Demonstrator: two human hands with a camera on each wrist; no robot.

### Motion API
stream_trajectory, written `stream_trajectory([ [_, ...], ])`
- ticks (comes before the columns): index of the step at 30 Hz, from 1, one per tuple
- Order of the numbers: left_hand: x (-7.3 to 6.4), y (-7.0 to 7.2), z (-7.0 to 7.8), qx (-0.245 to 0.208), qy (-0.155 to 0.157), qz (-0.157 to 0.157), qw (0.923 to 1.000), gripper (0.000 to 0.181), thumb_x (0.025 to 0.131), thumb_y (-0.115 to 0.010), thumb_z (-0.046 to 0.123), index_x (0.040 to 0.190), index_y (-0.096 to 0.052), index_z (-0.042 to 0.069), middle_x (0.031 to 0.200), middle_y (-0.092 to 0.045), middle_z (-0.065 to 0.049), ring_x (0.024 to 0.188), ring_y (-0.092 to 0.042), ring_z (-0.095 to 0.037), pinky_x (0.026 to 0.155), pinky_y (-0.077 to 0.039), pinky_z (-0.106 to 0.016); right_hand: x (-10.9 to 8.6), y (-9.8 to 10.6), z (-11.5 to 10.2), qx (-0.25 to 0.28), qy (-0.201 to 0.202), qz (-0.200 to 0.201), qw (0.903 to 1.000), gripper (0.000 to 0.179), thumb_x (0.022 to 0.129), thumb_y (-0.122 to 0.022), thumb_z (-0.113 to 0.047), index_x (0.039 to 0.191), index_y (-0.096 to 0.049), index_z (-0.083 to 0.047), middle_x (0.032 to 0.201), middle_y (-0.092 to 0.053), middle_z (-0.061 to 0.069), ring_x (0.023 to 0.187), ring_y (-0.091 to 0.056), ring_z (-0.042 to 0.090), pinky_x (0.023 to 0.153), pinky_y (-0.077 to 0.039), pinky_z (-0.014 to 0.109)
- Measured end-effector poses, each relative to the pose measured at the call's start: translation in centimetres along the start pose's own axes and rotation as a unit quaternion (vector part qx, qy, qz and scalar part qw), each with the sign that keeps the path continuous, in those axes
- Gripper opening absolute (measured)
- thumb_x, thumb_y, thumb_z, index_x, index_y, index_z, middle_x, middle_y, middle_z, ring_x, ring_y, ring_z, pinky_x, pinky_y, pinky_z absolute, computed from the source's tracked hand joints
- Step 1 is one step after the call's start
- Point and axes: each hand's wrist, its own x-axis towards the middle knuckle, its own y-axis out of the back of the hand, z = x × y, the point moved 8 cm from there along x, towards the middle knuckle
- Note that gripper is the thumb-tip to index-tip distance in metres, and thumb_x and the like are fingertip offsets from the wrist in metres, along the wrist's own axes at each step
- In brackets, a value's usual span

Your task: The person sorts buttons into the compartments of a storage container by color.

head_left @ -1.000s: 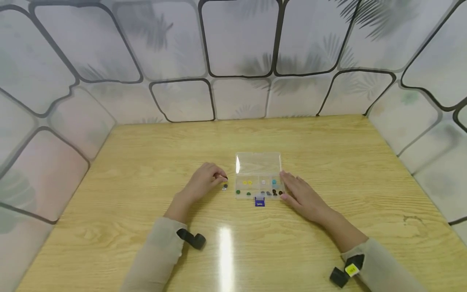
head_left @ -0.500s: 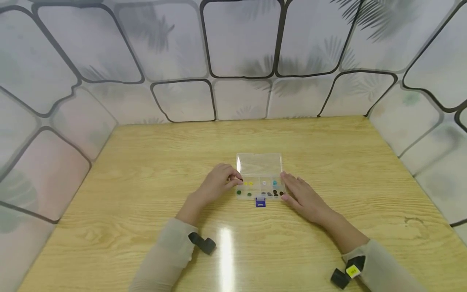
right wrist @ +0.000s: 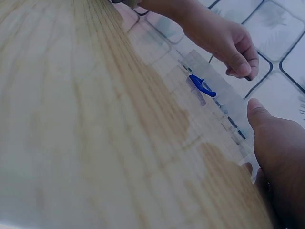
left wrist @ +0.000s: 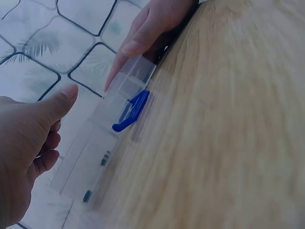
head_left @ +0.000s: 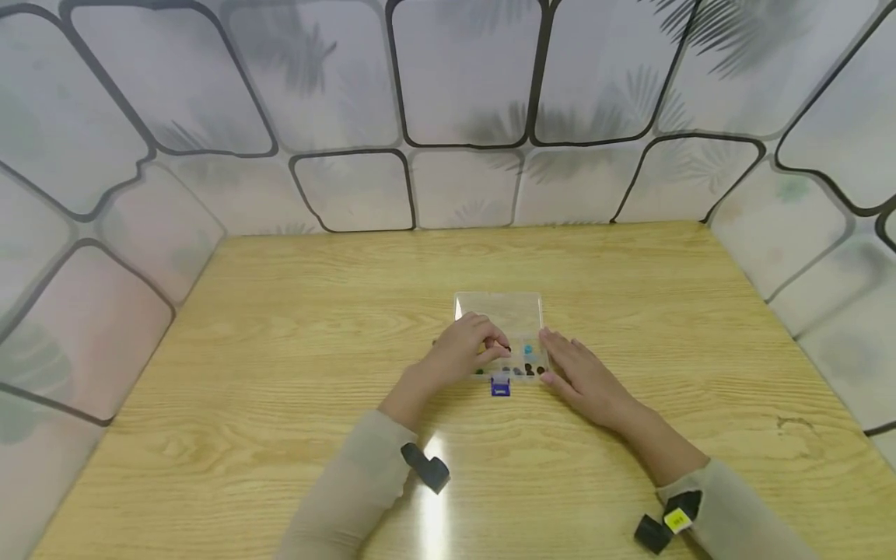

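A clear plastic compartment box point(head_left: 498, 311) stands on the table with its lid raised at the back and a blue latch point(head_left: 500, 386) at the front. Over its middle compartments, my left hand point(head_left: 458, 350) pinches a small dark button point(right wrist: 249, 78) between thumb and fingertips. My right hand point(head_left: 584, 381) rests against the box's right end, fingers fairly straight, thumb by the front corner. Dark buttons point(head_left: 529, 369) and a light-blue button point(head_left: 528, 350) show in the right compartments. Green buttons point(left wrist: 87, 195) show through the front wall in the left wrist view. My left hand hides the left compartments.
The wooden table point(head_left: 315, 311) runs back to a patterned wall covering point(head_left: 462, 187) and is flanked by it on both sides. A tiny dark piece point(head_left: 434, 342) shows just left of my left hand. Black wrist cameras point(head_left: 427, 468) sit on both sleeves.
My left hand has moved right, from the small pieces on the table left of the box to above the middle compartments, carrying the dark button. My right hand has stayed at the box's right end.
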Motion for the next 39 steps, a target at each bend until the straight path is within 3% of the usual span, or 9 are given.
stream_trajectory([
  [9, 1.3, -2.2, 0.5, -0.022, 0.053, -0.056, 0.9968, 0.019, 0.09, -0.063, 0.032, 0.099, -0.068, 0.016, 0.082, -0.055, 0.007, 0.081, -0.044, -0.01, 0.073, -0.037, -0.021, 0.0, 0.1, -0.1, 0.003, 0.009, 0.007, 0.9999, 0.062, 0.1, -0.047, -0.03, 0.149, -0.021, -0.003, 0.153, -0.025, 0.016, 0.139, -0.026, 0.037, 0.111, -0.017, 0.054],
  [15, 1.7, -3.2, 1.3, 0.006, 0.04, -0.076, 0.9963, 0.022, 0.091, -0.061, 0.035, 0.099, -0.068, 0.015, 0.082, -0.055, 0.007, 0.08, -0.044, -0.009, 0.073, -0.037, -0.019, 0.0, 0.2, -0.2, 0.0, 0.01, 0.006, 0.9999, 0.062, 0.1, -0.047, -0.029, 0.149, -0.021, -0.002, 0.153, -0.025, 0.016, 0.139, -0.026, 0.037, 0.111, -0.017, 0.055],
  [30, 1.8, -3.9, 1.5, 0.006, 0.043, -0.088, 0.9952, 0.026, 0.091, -0.06, 0.036, 0.105, -0.068, 0.016, 0.089, -0.059, 0.008, 0.084, -0.047, -0.007, 0.077, -0.039, -0.018, 0.0, 0.2, -0.3, -0.002, 0.014, 0.01, 0.9999, 0.061, 0.1, -0.047, -0.028, 0.148, -0.023, 0.0, 0.152, -0.028, 0.017, 0.138, -0.028, 0.037, 0.11, -0.018, 0.056],
  [39, 1.4, -2.9, 1.7, 0.003, 0.019, -0.055, 0.9983, 0.027, 0.09, -0.062, 0.037, 0.103, -0.069, 0.014, 0.081, -0.055, 0.007, 0.08, -0.045, -0.008, 0.073, -0.038, -0.018, 0.1, 0.0, -0.2, 0.003, 0.009, -0.001, 1.0, 0.062, 0.1, -0.046, -0.03, 0.149, -0.021, -0.001, 0.153, -0.025, 0.016, 0.139, -0.026, 0.037, 0.111, -0.017, 0.055],
])
